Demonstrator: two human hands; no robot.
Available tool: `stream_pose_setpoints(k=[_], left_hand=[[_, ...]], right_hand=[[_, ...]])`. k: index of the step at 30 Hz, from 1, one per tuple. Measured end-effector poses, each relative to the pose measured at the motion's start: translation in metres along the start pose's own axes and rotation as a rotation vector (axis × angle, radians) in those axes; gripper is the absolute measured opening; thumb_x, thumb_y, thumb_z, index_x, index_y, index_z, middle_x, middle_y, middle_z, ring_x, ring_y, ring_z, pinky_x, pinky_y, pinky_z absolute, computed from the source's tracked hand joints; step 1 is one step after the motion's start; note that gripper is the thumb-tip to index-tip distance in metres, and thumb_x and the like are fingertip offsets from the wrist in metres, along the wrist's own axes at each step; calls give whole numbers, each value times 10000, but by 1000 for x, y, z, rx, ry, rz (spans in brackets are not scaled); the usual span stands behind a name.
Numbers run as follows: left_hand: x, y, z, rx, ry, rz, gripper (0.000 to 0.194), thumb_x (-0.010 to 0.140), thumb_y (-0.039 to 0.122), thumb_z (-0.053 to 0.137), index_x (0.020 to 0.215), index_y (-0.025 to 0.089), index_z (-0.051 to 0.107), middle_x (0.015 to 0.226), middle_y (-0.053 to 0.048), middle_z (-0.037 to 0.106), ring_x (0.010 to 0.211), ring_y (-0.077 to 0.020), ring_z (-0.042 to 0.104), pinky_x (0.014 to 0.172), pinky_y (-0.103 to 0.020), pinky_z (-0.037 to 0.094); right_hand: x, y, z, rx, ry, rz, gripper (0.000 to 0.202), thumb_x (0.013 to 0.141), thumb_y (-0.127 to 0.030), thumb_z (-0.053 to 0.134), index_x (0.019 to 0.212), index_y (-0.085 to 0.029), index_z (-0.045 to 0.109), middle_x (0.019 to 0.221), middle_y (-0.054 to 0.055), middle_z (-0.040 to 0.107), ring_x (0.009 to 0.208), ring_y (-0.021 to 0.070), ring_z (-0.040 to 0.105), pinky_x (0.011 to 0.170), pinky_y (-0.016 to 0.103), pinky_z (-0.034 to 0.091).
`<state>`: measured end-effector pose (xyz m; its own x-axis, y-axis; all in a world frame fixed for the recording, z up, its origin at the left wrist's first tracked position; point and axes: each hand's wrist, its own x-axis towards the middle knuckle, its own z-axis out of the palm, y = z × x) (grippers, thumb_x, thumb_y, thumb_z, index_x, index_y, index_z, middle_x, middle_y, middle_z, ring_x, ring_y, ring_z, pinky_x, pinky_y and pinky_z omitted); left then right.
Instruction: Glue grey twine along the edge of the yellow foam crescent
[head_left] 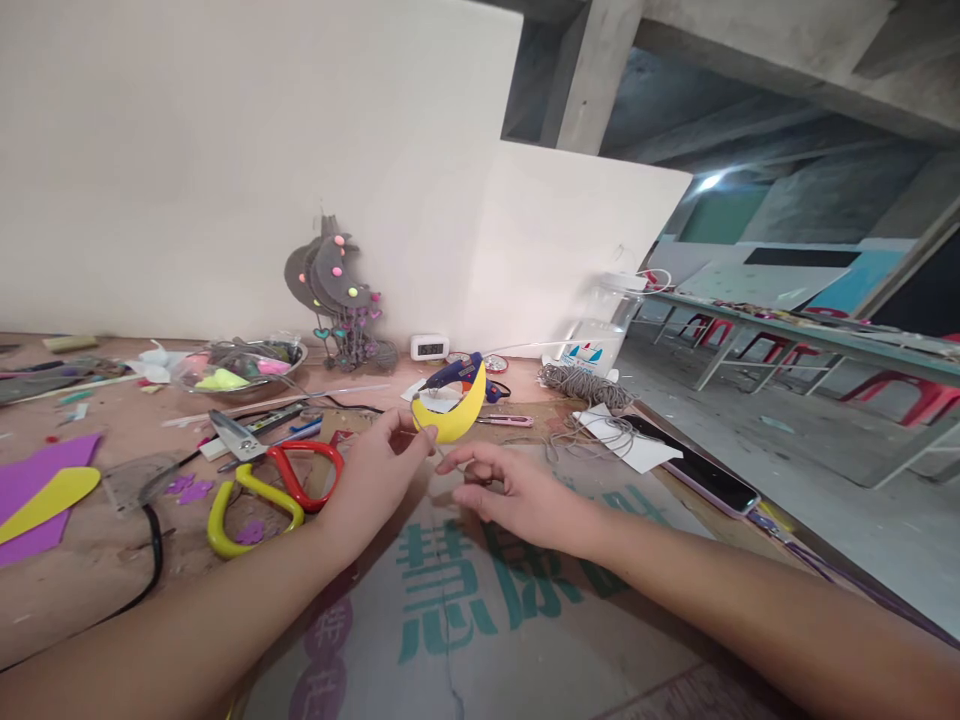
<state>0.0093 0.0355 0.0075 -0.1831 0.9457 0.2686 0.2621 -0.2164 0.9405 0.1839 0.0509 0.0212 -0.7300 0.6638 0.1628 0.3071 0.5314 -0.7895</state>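
Observation:
In front of me, my left hand [379,470] pinches a yellow crescent-moon cutout [454,415] near its left tip, between thumb and fingers. My right hand [525,495] is just below and to the right of it, fingers loosely bent and thumb apart from the index finger. I see nothing clearly gripped in it. A thin grey string [448,640] runs down the printed board [600,640] beneath the hands; its upper end near the fingertips is hard to make out. Behind the moon lies a blue glue gun [457,372].
Scissors with red and yellow handles [259,520] lie left, beside purple and yellow sheets [45,500]. A bowl of coloured pieces [240,365], decorated grey moons [330,280], a small clock [429,347], grey yarn [589,388], a clear jar [600,320] and a phone [705,475] are around.

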Motion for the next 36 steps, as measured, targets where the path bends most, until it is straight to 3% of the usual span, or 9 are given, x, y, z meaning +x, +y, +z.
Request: stream_pose_setpoints(k=[4, 9, 16, 18, 20, 23, 27, 32, 36], left_hand=[[3, -3, -1, -77, -22, -33, 220, 709, 373, 599, 784, 167, 582, 716, -3, 628, 672, -151, 583, 624, -242, 414], [4, -7, 1, -184, -64, -87, 288, 709, 404, 604, 842, 149, 593, 756, -13, 631, 646, -133, 590, 623, -243, 444], [6, -6, 2, -342, -129, -155, 297, 695, 398, 630, 823, 137, 569, 605, 17, 601, 539, -98, 556, 548, -210, 444], [5, -5, 2, -375, -169, -168, 290, 696, 386, 635, 818, 135, 557, 589, 20, 598, 521, -89, 550, 530, -199, 441], [5, -5, 2, -384, -229, -168, 283, 709, 385, 626, 817, 136, 547, 567, 21, 597, 493, -82, 540, 506, -189, 433], [4, -6, 3, -376, -276, -172, 282, 725, 392, 612, 826, 140, 535, 537, 22, 596, 463, -79, 532, 480, -180, 421], [4, -7, 4, -342, -276, -161, 273, 727, 390, 610, 818, 146, 528, 541, 28, 594, 466, -79, 537, 477, -182, 428], [0, -2, 6, -237, -298, -152, 252, 737, 381, 595, 803, 149, 524, 535, 28, 588, 486, -86, 544, 484, -186, 431], [-4, 2, 8, -200, -343, -181, 236, 732, 372, 598, 778, 156, 515, 547, 25, 597, 503, -91, 557, 497, -189, 436]], right_hand=[[7, -2, -29, -162, 149, -48, 239, 853, -332, 458, 837, -173, 635, 786, 29, 628, 714, 139, 552, 647, 247, 431], [15, 8, -64, -195, 278, -28, 299, 843, -397, 458, 861, -158, 638, 783, 27, 617, 702, 138, 541, 628, 241, 412], [18, 24, -81, -114, 353, 52, 294, 779, -433, 536, 803, -149, 610, 669, 13, 581, 578, 112, 491, 543, 226, 381], [20, 31, -83, -120, 427, 64, 289, 770, -431, 543, 780, -151, 613, 632, 1, 567, 547, 104, 478, 527, 223, 377], [23, 41, -83, -94, 499, 94, 273, 766, -411, 543, 782, -149, 615, 637, 0, 573, 557, 106, 495, 542, 228, 396], [27, 54, -78, -77, 470, 128, 227, 731, -343, 586, 835, -147, 635, 776, 34, 629, 689, 141, 562, 642, 265, 445], [25, 48, -62, -144, 425, 5, 294, 750, -319, 590, 1004, -180, 637, 1000, 64, 625, 819, 165, 561, 731, 299, 441], [14, 14, -35, 251, 244, 20, 401, 815, -386, 530, 1161, -184, 537, 1085, 85, 593, 701, 118, 565, 623, 257, 444], [12, 8, -17, 514, 180, 37, 447, 766, -379, 604, 1159, -182, 518, 1073, 81, 584, 814, 126, 579, 697, 247, 452]])
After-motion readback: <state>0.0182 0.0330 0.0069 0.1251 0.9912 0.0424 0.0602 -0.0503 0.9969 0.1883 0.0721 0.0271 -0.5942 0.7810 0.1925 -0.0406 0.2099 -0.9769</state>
